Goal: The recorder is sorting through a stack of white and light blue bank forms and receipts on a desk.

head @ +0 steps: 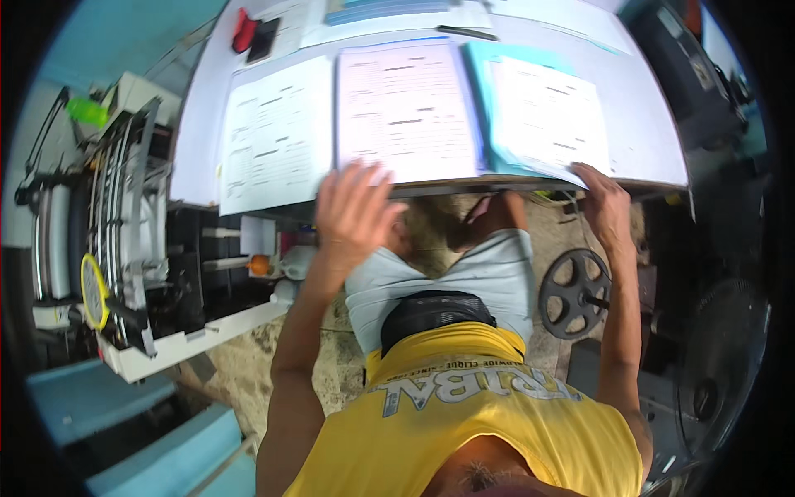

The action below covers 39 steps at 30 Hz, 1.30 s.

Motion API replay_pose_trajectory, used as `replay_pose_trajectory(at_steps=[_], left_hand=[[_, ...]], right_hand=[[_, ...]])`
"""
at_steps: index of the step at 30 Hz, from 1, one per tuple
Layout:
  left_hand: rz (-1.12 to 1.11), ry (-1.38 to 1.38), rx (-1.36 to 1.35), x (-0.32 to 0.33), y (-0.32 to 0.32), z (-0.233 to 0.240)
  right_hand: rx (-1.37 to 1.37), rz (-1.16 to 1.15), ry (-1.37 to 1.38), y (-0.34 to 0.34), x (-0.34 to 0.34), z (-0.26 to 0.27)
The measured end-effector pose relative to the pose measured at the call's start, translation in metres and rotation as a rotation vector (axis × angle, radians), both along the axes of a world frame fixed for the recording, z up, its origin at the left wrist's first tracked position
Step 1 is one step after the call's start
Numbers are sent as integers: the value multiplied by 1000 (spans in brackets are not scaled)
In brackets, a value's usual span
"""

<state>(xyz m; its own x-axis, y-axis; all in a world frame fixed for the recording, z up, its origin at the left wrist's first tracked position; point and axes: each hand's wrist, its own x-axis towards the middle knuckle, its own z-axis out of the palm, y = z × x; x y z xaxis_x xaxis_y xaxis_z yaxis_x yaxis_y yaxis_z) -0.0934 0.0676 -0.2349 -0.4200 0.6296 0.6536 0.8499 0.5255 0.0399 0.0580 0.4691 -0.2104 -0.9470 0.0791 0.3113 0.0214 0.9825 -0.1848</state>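
Three piles of printed forms lie side by side on a white table (640,136). At the left is a white pile (276,136), in the middle a pale pink pile (407,112). The right pile has white forms (546,118) over turquoise sheets (478,74). My left hand (354,208) is open, fingers spread over the lower left corner of the pink pile, near the white pile's edge. With thumb and fingertips my right hand (602,202) pinches the lower right corner of a white form, which juts past the table's front edge.
Farther back on the table are a dark phone (264,40), a red object (243,32), a black bar-shaped item (467,32) and a blue paper stack (385,11). A machine with metal rails (121,205) stands left. Below right is a spoked black wheel (574,293).
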Motion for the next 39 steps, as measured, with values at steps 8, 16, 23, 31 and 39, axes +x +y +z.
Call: replay_pose_trajectory(at_steps=[8, 16, 23, 31, 39], left_hand=[[532, -31, -584, -34, -205, -7], [377, 6, -86, -60, -194, 10], [274, -463, -79, -90, -202, 40], [372, -827, 345, -121, -217, 53], [-1, 15, -58, -96, -51, 60]], right_hand=[[-1, -52, 49, -5, -4, -11], [-28, -78, -23, -5, -8, 1], [-89, -93, -17, 9, -9, 3], [-153, -64, 30, 17, -14, 6], [-392, -201, 66, 17, -33, 15]])
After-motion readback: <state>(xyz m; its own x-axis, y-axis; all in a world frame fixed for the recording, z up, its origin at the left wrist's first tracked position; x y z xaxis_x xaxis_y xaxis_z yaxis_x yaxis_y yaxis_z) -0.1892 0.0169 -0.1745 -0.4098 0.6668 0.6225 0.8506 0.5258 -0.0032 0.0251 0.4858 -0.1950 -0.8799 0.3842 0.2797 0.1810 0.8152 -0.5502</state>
